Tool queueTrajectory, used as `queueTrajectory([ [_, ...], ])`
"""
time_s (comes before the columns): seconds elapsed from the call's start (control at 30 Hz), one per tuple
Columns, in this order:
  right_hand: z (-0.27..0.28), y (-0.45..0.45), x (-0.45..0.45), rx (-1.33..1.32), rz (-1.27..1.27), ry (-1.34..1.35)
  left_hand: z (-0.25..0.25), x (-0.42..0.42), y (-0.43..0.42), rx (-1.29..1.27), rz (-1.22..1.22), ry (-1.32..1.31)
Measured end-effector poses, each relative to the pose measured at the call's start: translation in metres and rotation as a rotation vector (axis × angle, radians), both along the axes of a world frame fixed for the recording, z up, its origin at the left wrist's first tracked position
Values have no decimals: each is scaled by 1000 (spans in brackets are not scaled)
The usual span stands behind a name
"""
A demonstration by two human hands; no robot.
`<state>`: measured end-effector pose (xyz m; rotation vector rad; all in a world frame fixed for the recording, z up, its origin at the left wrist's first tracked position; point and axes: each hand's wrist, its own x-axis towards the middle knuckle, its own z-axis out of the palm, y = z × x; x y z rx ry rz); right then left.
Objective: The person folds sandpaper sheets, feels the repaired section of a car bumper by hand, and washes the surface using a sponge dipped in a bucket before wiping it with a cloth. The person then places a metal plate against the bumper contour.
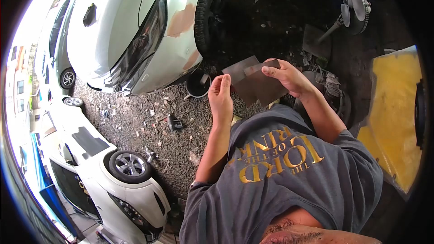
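Observation:
Both of my hands are raised in front of my chest with dark brown sandpaper [260, 86] between them. My left hand [220, 97] is closed, its thumb and fingers pinching the left edge. At the upper right corner, my right hand [291, 79] grips the sheet with the thumb on top and the fingers behind. A lighter grey piece [236, 67] shows behind the brown sheet; whether it is a separate sheet or a folded part I cannot tell. Beyond my hands stands a white car [176, 63] with reddish-brown patches [182, 21] around its headlight and wheel arch.
Below my hands is gravel [158, 104] with scattered scraps, a dark power tool [174, 122] and a round black container [198, 84]. A second white car [131, 203] is at the left. A fan [348, 0] and a yellow panel [395, 117] stand at the right.

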<state>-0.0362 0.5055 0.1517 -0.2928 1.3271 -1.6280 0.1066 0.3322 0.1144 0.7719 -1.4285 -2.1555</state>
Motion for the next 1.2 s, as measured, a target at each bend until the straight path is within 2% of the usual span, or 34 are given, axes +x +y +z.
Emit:
queueTrajectory([
  [0.17,2,0,0,-74,-76,-99,-1,0,15,-131,-10,-4],
  [0.3,-7,2,-16,-93,-287,-162,4,6,32,-229,-184,-95],
  [0.4,12,4,-29,-9,-528,-118,-11,13,34,-340,-486,-262],
  [0.47,-3,15,-47,-120,-553,-144,-18,12,42,-687,-405,-108],
  [0.53,-1,19,-51,-222,-549,-195,-18,13,41,-922,-400,-37],
  [0.6,-3,25,-49,-232,-497,-279,-12,15,31,-1047,-483,-58],
  [0.67,-6,25,-43,-203,-445,-354,5,8,22,-630,-682,-486],
  [0.73,-12,22,-34,-138,-398,-420,7,6,24,-473,-603,-458],
  [0.77,-21,20,-29,-171,-342,-481,-1,8,33,-533,-436,-228],
  [0.83,-16,11,-9,-197,-278,-504,-14,13,31,-369,-322,-24],
  [0.9,-16,7,5,-168,-208,-515,-17,18,11,60,-422,-73],
  [0.93,-24,5,9,-166,-173,-513,-16,14,14,108,-234,23],
  [1.0,-23,0,18,-239,-87,-473,11,11,23,167,-159,164],
  [1.2,-21,-5,30,-251,2,-535,-3,20,11,164,-197,161],
])
